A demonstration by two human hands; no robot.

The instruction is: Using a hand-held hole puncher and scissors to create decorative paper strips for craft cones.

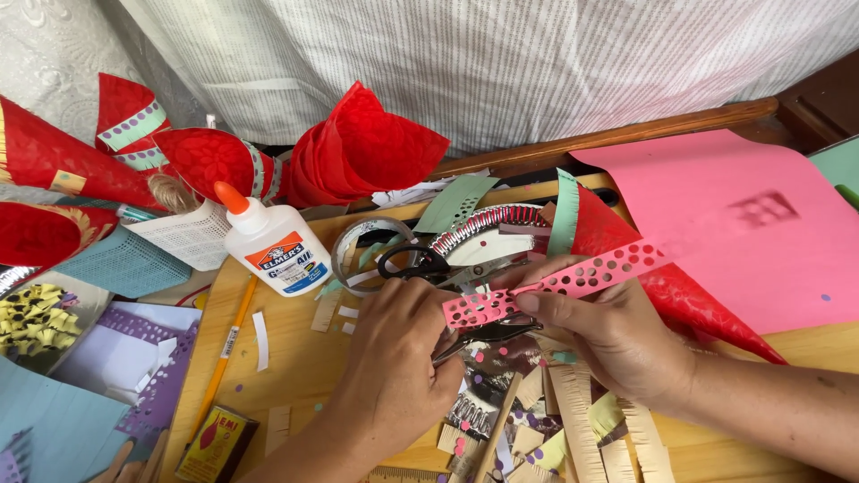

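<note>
Presently pink punched strip (573, 275) pinched by right hand (617, 335).

A long pink paper strip (573, 277) dotted with round punched holes runs slantwise, its upper end rising to the right over a big pink sheet, its lower end pinched between both hands. Just under that end sits a dark metal hole punch (488, 333), mostly hidden, its jaws closed around the strip's edge.

glue bottle (273, 248) left of scissors (429, 265), pencil (226, 351) below bottle
</note>
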